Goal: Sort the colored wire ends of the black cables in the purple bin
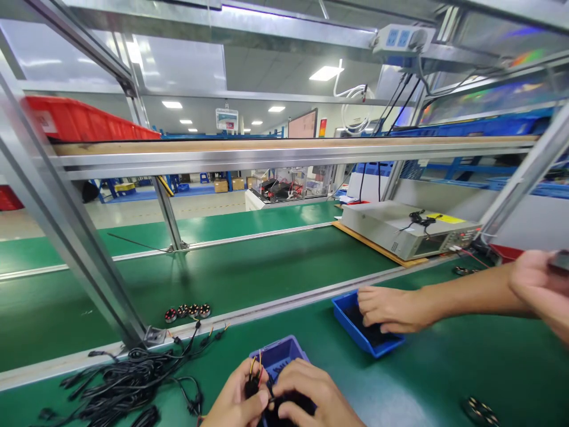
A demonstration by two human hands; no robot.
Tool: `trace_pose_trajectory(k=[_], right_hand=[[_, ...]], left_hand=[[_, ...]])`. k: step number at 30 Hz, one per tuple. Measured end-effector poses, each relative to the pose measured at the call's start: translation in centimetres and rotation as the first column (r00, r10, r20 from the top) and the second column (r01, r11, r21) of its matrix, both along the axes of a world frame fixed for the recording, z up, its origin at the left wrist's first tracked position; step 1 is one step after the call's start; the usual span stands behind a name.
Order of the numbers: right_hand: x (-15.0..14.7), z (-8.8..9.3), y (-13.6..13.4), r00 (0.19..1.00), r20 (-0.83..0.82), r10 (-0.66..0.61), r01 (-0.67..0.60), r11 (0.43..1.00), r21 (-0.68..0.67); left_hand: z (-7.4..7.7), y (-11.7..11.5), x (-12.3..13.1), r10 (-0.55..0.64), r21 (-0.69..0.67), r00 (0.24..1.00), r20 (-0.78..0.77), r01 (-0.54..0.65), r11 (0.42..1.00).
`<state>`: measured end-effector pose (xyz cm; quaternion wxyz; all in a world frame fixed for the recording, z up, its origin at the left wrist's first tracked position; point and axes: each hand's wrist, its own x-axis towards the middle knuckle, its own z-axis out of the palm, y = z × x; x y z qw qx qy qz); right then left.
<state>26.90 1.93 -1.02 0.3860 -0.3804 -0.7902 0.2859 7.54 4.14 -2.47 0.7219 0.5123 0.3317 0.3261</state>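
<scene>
My left hand (pixel 235 400) and my right hand (pixel 311 394) meet at the bottom edge, over a small purple-blue bin (pixel 278 356). Both are closed in a pinch on a small black part (pixel 254 385) with thin yellow, red and black wires sticking up from it. A pile of black cables (pixel 128 379) lies just left of my left hand. Several small round motors (pixel 187 311) sit in a row on the green mat beyond it.
A co-worker's hand (pixel 391 308) reaches from the right into a blue tray (pixel 344 314); another co-worker hand (pixel 540 284) is at the right edge. A grey instrument box (pixel 400 228) sits on the green conveyor. An aluminium frame post (pixel 80 255) slants at left.
</scene>
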Motion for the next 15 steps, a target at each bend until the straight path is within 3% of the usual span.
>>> trace_pose_trajectory(k=[5, 10, 15], right_hand=[[0.4, -0.8, -0.2, 0.999, 0.046, 0.023, -0.021, 0.998, -0.055], [1.6, -1.1, -0.3, 0.958, 0.15, 0.246, -0.207, 0.95, -0.234], [2.1, 0.7, -0.5, 0.979, 0.199, 0.051, 0.004, 0.963, -0.268]], left_hand=[[-0.1, 0.0, -0.3, -0.054, 0.049, 0.998, -0.026, 0.055, 0.997], [-0.6, 0.2, -0.4, -0.052, 0.033, 0.993, -0.105, 0.056, 0.998], [-1.2, 0.3, 0.0, 0.03, -0.01, 0.998, -0.059, -0.031, 0.999]])
